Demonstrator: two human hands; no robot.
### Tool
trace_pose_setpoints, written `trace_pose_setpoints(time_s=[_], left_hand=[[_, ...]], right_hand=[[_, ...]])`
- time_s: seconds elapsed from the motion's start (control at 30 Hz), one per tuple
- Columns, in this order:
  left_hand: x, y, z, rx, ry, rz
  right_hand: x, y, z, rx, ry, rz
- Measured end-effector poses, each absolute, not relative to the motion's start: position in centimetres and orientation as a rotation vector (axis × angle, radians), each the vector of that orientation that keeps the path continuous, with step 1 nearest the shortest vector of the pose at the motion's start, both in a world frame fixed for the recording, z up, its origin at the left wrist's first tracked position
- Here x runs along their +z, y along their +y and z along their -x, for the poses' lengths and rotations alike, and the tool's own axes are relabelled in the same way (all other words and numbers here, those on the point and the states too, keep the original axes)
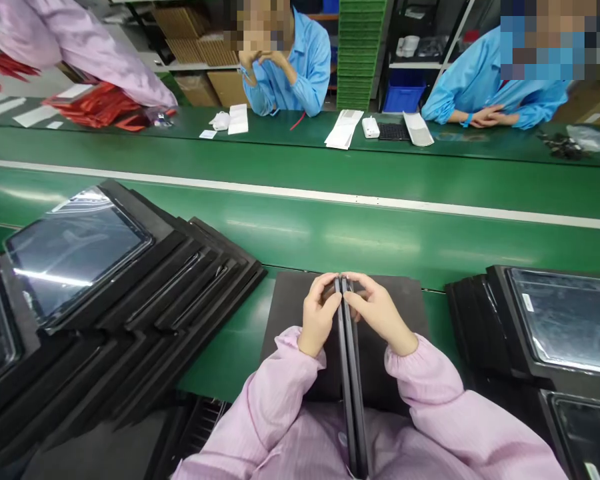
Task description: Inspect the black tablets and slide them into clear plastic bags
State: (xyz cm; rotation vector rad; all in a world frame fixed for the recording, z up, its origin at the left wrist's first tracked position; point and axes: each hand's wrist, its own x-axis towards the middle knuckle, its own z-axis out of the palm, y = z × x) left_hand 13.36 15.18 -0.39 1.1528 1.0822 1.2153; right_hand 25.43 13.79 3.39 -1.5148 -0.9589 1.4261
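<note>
Two thin dark tablets stand on edge side by side in front of me, seen edge-on, so their faces are hidden. My left hand [321,313] is closed on the top of the left tablet [347,380]. Across from it, my right hand [377,308] grips the top of the right tablet [356,380]. Both thumbs press near the top corners, and the tablets are close together with a narrow gap or seam between them. Under my hands lies a black foam sheet [293,300] on the green bench. The tablets' lower ends reach toward my body.
To the left, black foam trays [180,267] are stacked at a slant, a film-covered tablet [85,247] on top. More tablets [575,320] in trays stand at right. Beyond the green conveyor belt [280,227], two people in blue and a pink-sleeved arm [100,53] are at the far bench.
</note>
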Motion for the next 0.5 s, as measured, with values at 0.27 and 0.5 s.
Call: trace_pose_setpoints(time_s=[0.27, 0.5], left_hand=[[0.7, 15.6, -12.9, 1.112, 1.045, -1.118], [1.1, 15.8, -12.9, 1.058, 1.020, -1.128]], right_hand=[[3.7, 13.9, -25.6, 1.505, -0.972, 1.447], [3.5, 14.0, -25.9, 1.553, -0.963, 1.384]])
